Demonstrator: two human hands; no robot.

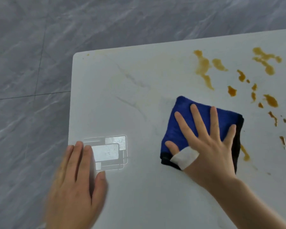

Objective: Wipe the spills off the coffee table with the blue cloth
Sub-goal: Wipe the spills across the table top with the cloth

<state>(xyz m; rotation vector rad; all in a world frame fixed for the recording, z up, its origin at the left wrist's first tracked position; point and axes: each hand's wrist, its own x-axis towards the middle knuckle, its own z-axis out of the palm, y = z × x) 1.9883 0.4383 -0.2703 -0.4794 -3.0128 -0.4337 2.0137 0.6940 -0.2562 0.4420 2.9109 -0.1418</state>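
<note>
The right hand point(210, 142) lies flat on the blue cloth point(185, 128), fingers straight and spread, palm pressing down; its grip is apart, nothing pinched. A white bandage point(184, 157) wraps the base of the thumb. The cloth is folded into a rough square pad with no marked long axis, turned diamond-wise so one corner points to the far left of the desk point(122, 96) and the opposite corner sits under the wrist. A dark edge of the fold shows along its right and near sides. It lies right of the desk's middle, just left of the spills point(203, 66).

The spills are amber-brown blotches and drops scattered over the far right part of the desk, running from the far edge down toward the near right. One streak point(245, 153) lies just beside the cloth's right edge; whether it touches the cloth cannot be told.

The left hand point(76, 184) rests flat at the desk's left edge, fingers straight and together, holding nothing. It is blurred. A bright window reflection point(111, 152) sits just beside its fingertips.

Grey marbled floor tiles point(31, 63) surround the desk.
</note>
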